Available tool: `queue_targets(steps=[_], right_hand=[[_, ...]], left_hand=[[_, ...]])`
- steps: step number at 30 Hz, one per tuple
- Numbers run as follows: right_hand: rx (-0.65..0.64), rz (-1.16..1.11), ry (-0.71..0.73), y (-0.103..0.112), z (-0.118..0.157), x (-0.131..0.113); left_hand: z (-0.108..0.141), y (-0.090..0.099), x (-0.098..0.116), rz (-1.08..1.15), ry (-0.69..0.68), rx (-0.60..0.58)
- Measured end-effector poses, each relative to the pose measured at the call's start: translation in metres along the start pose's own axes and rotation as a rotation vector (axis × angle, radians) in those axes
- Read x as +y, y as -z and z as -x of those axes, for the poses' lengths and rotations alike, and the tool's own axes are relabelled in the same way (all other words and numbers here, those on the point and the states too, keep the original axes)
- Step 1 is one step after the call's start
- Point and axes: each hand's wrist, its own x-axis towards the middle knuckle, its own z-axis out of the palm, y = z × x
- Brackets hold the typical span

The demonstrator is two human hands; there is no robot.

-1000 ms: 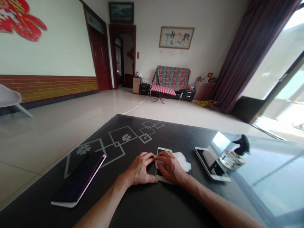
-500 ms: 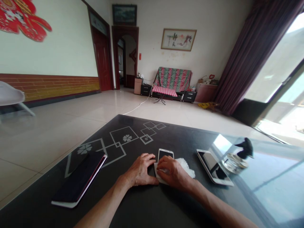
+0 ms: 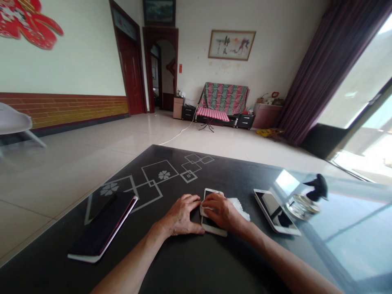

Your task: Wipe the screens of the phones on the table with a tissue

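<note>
A white-framed smartphone (image 3: 213,232) lies on the black table between my hands, its middle covered by my right hand. My left hand (image 3: 183,215) rests at the phone's left side, thumb and fingers apart, with the thumb tip touching the lower left edge. Curled fingers of my right hand (image 3: 222,211) press a white tissue (image 3: 240,208) onto the screen; part of the tissue sticks out to the right of the hand. How much of it is bunched under the fingers is hidden.
A larger white phone or tablet (image 3: 275,214) lies to the right, beside a clear spray bottle (image 3: 306,202) with a black head. A dark-covered folder-like case (image 3: 104,226) sits at the left. Beyond the table (image 3: 171,261) stand a small striped table (image 3: 212,114) and a white chair (image 3: 15,120).
My right hand has slid with the tissue up the phone, away from me, uncovering its lower end. My left hand has stayed at the phone's left edge. The view has tilted slightly.
</note>
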Motion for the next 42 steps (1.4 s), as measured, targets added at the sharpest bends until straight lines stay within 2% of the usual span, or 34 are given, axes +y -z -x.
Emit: queue_targets(steps=[6,13,26,29,32,37,42], right_hand=[[0.098,0.103,-0.067,-0.002,-0.007,0.024],[0.095,0.195,-0.059,-0.003,-0.01,0.03],[-0.291,-0.027,0.081,0.021,-0.001,-0.015],[-0.329,-0.049,0.107,0.024,-0.001,-0.018],[-0.287,-0.041,0.09,0.022,-0.003,-0.011],[-0.072,0.063,-0.025,0.009,-0.004,0.016],[0.058,0.198,-0.108,0.003,-0.004,0.038]], left_hand=[[-0.001,0.002,0.001,-0.026,-0.013,-0.02],[0.0,0.004,0.002,-0.032,0.003,-0.036],[-0.001,0.002,0.002,-0.05,-0.033,-0.012],[-0.001,0.001,0.002,-0.054,-0.026,-0.008],[-0.001,0.001,0.001,-0.059,-0.034,-0.005],[-0.001,0.002,0.0,-0.059,-0.042,-0.015],[0.0,0.003,0.001,-0.061,-0.028,-0.024]])
